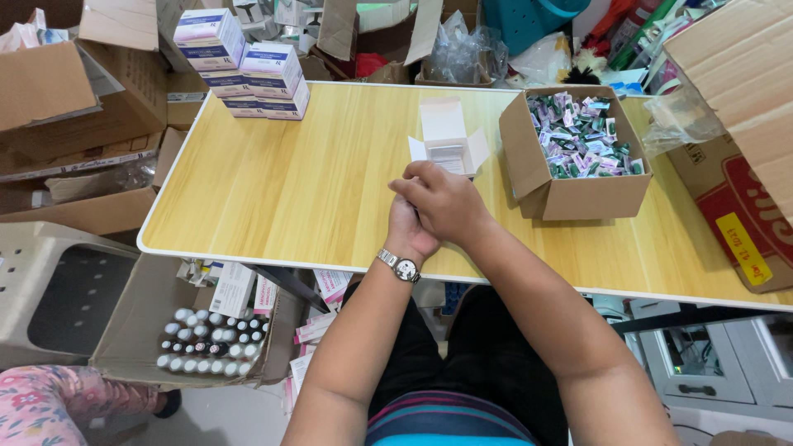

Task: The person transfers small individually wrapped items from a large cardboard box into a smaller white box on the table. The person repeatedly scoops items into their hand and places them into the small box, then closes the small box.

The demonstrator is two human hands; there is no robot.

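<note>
a: two hands meet at the table's (273, 198) near edge, the right hand (446, 202) curled over the left hand (409, 231).

b: gripping anything?

a: can't tell. a small open white carton (448, 142) lies just beyond them, beside a cardboard box (578, 194) of packets.

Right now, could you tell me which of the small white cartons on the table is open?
The lone carton just beyond the hands, flaps up, beside the brown box. The stacked cartons at the far left corner are all closed.
</note>
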